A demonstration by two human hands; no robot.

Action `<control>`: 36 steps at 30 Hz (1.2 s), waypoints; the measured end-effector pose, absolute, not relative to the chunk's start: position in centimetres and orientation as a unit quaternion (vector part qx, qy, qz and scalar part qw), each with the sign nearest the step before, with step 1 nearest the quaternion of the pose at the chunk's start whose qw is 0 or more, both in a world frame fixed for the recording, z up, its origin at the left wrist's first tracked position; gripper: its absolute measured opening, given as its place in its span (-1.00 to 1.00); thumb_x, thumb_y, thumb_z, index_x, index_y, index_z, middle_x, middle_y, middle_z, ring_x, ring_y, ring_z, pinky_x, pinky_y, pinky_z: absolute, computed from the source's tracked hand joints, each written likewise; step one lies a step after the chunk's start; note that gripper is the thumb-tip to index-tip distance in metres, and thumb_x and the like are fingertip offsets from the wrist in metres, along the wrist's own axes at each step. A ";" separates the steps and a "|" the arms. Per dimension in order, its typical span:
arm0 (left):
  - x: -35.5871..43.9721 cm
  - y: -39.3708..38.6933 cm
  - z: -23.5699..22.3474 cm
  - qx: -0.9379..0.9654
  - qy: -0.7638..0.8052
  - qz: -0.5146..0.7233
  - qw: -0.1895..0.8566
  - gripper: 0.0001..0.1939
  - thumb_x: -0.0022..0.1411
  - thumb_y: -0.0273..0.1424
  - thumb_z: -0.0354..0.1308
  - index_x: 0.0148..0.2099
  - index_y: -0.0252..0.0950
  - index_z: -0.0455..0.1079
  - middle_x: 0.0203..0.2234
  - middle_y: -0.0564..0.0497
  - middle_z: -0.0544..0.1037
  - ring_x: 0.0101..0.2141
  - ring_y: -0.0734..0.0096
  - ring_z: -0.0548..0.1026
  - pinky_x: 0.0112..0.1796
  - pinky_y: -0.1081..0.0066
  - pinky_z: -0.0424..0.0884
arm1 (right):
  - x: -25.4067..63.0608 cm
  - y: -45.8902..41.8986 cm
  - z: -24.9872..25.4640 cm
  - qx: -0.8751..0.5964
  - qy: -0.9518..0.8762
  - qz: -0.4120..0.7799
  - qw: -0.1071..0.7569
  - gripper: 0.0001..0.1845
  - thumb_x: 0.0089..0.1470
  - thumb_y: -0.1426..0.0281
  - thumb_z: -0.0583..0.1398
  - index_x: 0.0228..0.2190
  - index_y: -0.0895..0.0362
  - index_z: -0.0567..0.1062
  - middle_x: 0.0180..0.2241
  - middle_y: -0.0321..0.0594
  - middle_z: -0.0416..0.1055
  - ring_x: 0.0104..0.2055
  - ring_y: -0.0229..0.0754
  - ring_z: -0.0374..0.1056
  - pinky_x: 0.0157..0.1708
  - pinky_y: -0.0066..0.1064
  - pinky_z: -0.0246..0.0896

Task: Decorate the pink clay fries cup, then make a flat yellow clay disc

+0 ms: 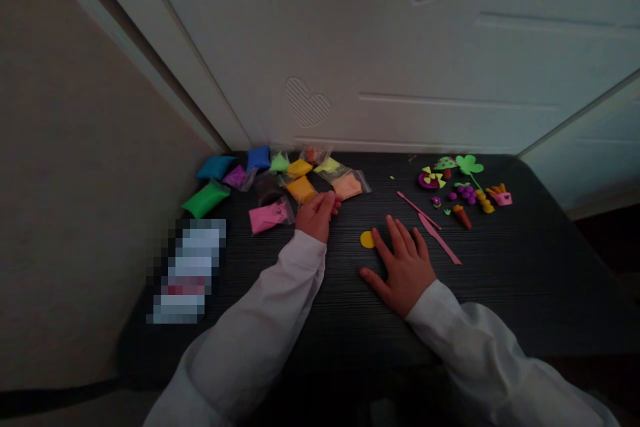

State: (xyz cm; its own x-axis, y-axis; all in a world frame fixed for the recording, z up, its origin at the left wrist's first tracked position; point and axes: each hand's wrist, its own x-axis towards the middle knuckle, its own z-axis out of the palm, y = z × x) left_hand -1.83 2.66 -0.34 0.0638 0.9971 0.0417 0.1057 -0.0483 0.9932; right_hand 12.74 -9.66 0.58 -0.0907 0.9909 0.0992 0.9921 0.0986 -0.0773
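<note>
My right hand [404, 267] lies with fingers spread on the dark table. Its index fingertip touches the edge of a flat yellow clay disc [367, 239]. Curled with its fingers drawn together, my left hand [317, 215] is over the table beside the bags of clay; what its fingers hold, if anything, is hidden. Closest to it are an orange clay bag [300, 189], a peach clay bag [347, 185] and a pink clay bag [268, 216]. Right of the disc lie a thin pink modelling stick [419, 209] and a pink clay knife [440, 239].
More coloured clay bags, among them a green one [206, 199] and a blue one [259, 158], lie at the back left. Small clay figures, including a green clover [469, 165] and a carrot-like piece [463, 217], stand at the right. A blurred phone-like object [190, 273] lies left.
</note>
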 end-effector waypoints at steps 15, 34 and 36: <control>-1.8 2.8 -0.5 0.547 0.492 0.470 0.487 -0.65 0.08 -0.18 -0.05 -0.38 -0.36 0.40 -0.56 0.02 0.40 -0.58 0.58 0.30 -0.59 0.54 0.16 | 12.7 -9.7 0.7 -0.662 -0.745 -0.006 0.073 -0.31 -0.03 -0.03 -0.14 0.07 0.05 0.08 0.19 -0.05 -0.26 0.18 0.04 -0.26 0.06 0.01 -0.42; -1.8 2.7 -0.6 0.563 0.487 0.478 0.467 -0.64 0.09 -0.18 -0.07 -0.39 -0.34 0.41 -0.58 0.04 0.41 -0.58 0.58 0.31 -0.56 0.53 0.20 | 12.7 -9.6 0.6 -0.641 -0.765 -0.004 0.058 -0.37 -0.02 -0.01 -0.12 0.04 0.01 0.12 0.18 -0.04 -0.21 0.17 0.04 -0.23 0.05 0.03 -0.41; -1.9 2.7 -0.5 0.563 0.491 0.474 0.467 -0.64 0.09 -0.18 -0.07 -0.40 -0.34 0.40 -0.58 0.04 0.41 -0.58 0.57 0.31 -0.56 0.53 0.20 | 12.7 -9.7 0.5 -0.642 -0.764 -0.002 0.061 -0.36 -0.02 -0.01 -0.12 0.05 0.01 0.12 0.18 -0.03 -0.22 0.17 0.04 -0.23 0.05 0.03 -0.40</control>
